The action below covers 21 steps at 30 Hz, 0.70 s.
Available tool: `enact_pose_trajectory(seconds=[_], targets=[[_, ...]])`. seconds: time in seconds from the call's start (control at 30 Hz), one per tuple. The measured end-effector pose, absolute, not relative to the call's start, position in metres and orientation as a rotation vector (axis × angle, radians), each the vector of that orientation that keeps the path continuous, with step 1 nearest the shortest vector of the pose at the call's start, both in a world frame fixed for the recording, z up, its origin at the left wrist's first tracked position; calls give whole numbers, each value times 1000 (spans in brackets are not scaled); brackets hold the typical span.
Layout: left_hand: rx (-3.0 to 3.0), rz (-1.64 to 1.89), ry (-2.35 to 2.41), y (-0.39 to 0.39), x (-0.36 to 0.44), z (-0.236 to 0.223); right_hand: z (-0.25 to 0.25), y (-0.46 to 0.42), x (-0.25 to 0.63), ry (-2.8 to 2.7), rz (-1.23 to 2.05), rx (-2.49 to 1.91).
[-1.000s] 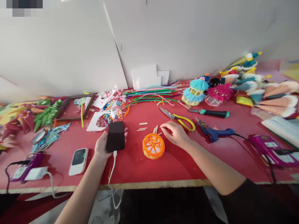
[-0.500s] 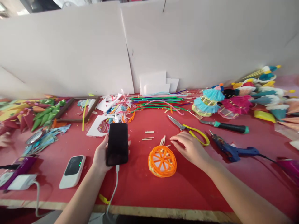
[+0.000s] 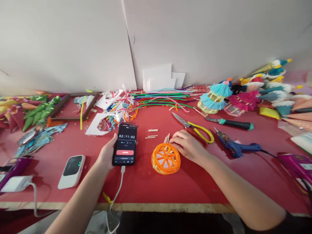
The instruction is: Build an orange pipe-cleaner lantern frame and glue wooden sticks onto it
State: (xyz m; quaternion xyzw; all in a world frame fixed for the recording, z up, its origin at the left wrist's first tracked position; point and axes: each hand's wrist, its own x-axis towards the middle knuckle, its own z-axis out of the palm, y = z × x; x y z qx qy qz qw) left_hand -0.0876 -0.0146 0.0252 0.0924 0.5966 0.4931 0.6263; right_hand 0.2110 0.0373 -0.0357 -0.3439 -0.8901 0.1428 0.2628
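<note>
My left hand [image 3: 107, 151] is wrapped around a smartphone [image 3: 124, 146], which stands upright with its screen facing me. Its screen is lit and shows a timer at 02:11:02, and a white charging cable [image 3: 121, 185] runs from its lower end. My right hand [image 3: 186, 146] rests on the table with loosely bent fingers and nothing visible in its grasp. Its fingertips are beside a few short wooden sticks [image 3: 167, 138] and the upper right edge of an orange wheel-shaped craft piece [image 3: 166, 159]. Whether they touch either one is hard to see.
Scissors [image 3: 192, 126] with yellow handles, a craft knife [image 3: 234, 123] and a blue glue gun [image 3: 236, 144] lie on the right. Pipe cleaners [image 3: 163, 100] line the back. A white hotspot device [image 3: 71, 171] sits left. Finished crafts [image 3: 216, 96] crowd the far right.
The phone's screen has gone from dark to lit with a timer. My right hand has come nearer the sticks and the orange piece. The camera view has shifted slightly.
</note>
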Motion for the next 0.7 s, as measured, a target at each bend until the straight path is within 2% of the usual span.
enact_pose_trajectory(seconds=[0.13, 0.3, 0.57, 0.7], targets=[[323, 1204, 1563, -11, -89, 19, -40, 38, 208, -2343, 347, -991], [789, 1201, 1805, -7, -109, 10, -44, 41, 214, -2160, 333, -1074], [1490, 621, 2169, -3, -124, 22, -29, 34, 214, -2021, 262, -1048], [1598, 550, 2131, -16, -125, 22, -29, 34, 214, -1977, 244, -1049]])
